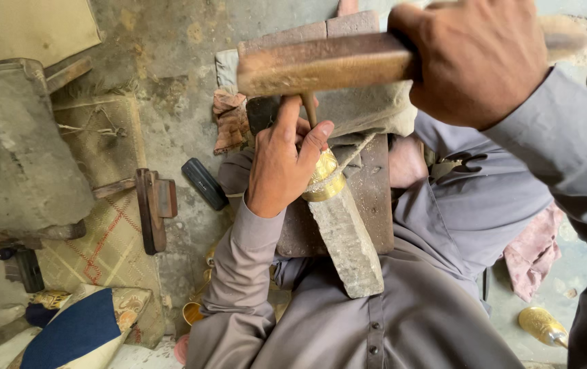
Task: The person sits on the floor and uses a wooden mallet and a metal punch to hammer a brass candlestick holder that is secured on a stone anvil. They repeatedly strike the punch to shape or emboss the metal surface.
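Left hand (281, 164) pinches a thin punch (309, 109) onto the brass ring (323, 176) seated at the stone block's (345, 239) top end, right hand (474, 58) fist-tight on raised wooden mallet (321, 65); chasing looks mid-way, strike not yet landed.

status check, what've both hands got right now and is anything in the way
Left hand pinches a thin punch on the brass ring. Right hand grips the wooden mallet above it. Ring sits on a stone bar; nothing between.

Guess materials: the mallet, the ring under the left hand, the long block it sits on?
Mallet: wood by the look, worn brown grain. Ring: shiny yellow metal, likely brass. Block: rough grey, stone or corroded iron; can't tell. Left hand steadies the ring; right hand grips the mallet.
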